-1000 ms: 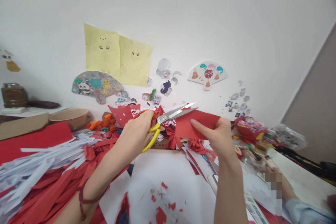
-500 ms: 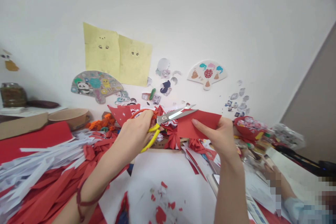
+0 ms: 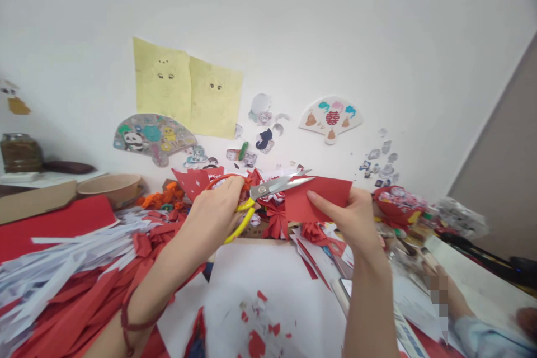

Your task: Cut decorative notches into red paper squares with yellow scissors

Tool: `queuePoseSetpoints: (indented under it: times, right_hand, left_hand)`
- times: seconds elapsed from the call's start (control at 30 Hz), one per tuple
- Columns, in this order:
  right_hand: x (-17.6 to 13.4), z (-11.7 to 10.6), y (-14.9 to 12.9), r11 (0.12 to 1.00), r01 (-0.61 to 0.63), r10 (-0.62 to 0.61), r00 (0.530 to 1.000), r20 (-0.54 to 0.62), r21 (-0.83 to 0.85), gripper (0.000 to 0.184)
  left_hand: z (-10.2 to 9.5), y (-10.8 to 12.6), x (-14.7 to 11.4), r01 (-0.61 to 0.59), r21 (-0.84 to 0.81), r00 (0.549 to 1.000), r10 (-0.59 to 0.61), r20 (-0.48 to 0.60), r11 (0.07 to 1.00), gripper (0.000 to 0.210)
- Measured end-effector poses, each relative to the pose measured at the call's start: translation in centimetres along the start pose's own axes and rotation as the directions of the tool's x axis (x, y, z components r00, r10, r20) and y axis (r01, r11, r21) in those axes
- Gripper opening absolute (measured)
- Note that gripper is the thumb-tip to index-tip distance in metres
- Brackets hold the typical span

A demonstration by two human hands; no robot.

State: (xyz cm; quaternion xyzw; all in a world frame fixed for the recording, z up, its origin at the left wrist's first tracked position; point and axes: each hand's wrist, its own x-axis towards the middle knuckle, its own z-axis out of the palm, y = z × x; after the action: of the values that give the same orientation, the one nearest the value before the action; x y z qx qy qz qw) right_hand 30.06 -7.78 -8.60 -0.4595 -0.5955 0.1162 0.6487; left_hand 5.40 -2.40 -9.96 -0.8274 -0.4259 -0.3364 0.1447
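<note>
My left hand (image 3: 220, 204) is wrapped round the yellow handles of a pair of scissors (image 3: 271, 185). Their metal blades point right, slightly parted, and lie at the top left edge of a piece of red paper (image 3: 316, 201). My right hand (image 3: 356, 210) pinches that paper at its right side, thumb on the near face and fingers hidden behind. Below both hands lies a white sheet (image 3: 289, 274) with small red paper scraps (image 3: 257, 342) on it.
Red and white paper strips (image 3: 75, 285) pile up on the left, near a shallow bowl (image 3: 111, 189). A red container of shredded paper (image 3: 398, 204) stands at the right back. Another person's hand (image 3: 438, 277) and sleeve show at the right. Decorated fans (image 3: 331, 117) hang on the wall.
The red paper and scissors have shifted very slightly against each other. Both hands hold nearly the same place. The other person's arm at the right has moved a little.
</note>
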Motion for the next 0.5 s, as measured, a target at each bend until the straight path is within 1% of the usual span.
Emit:
queuePoseSetpoints:
  times: [0.1, 0.17, 0.23, 0.3, 0.4, 0.43, 0.5]
  right_hand:
    - [0.0, 0.0, 0.0, 1.000, -0.004, 0.004, 1.000, -0.002, 0.014, 0.025]
    - [0.0, 0.1, 0.0, 0.999, 0.010, -0.009, 1.000, -0.023, 0.040, 0.023]
    - [0.0, 0.1, -0.2, 0.997, 0.037, -0.036, 0.999, -0.015, 0.072, 0.021]
    - [0.1, 0.2, -0.3, 0.996, 0.057, -0.061, 0.996, 0.057, 0.075, 0.021]
    - [0.2, 0.6, -0.5, 0.997, 0.068, -0.072, 0.973, 0.219, 0.025, 0.020]
    - [0.2, 0.7, -0.6, 0.998, 0.068, -0.068, 0.966, 0.250, 0.008, 0.020]
    - [0.2, 1.2, -0.7, 0.998, 0.064, -0.060, 0.964, 0.258, -0.009, 0.024]
  left_hand:
    - [0.1, -0.1, 0.1, 0.010, -0.032, 1.000, -0.011, -0.007, 0.999, 0.028]
    - [0.1, -0.1, 0.2, 0.037, -0.080, 0.999, -0.037, 0.004, 0.996, 0.027]
    - [0.2, 0.0, 0.3, 0.073, -0.130, 0.997, -0.070, 0.025, 0.989, 0.027]
    - [0.2, 0.1, 0.4, 0.103, -0.165, 0.994, -0.096, 0.052, 0.981, 0.026]
    - [0.2, 0.4, 0.6, 0.130, -0.206, 0.989, -0.113, 0.096, 0.970, 0.024]
    - [0.1, 0.6, 0.6, 0.138, -0.216, 0.988, -0.117, 0.105, 0.967, 0.023]
    - [0.0, 0.8, 0.6, 0.149, -0.223, 0.985, -0.124, 0.121, 0.963, 0.023]
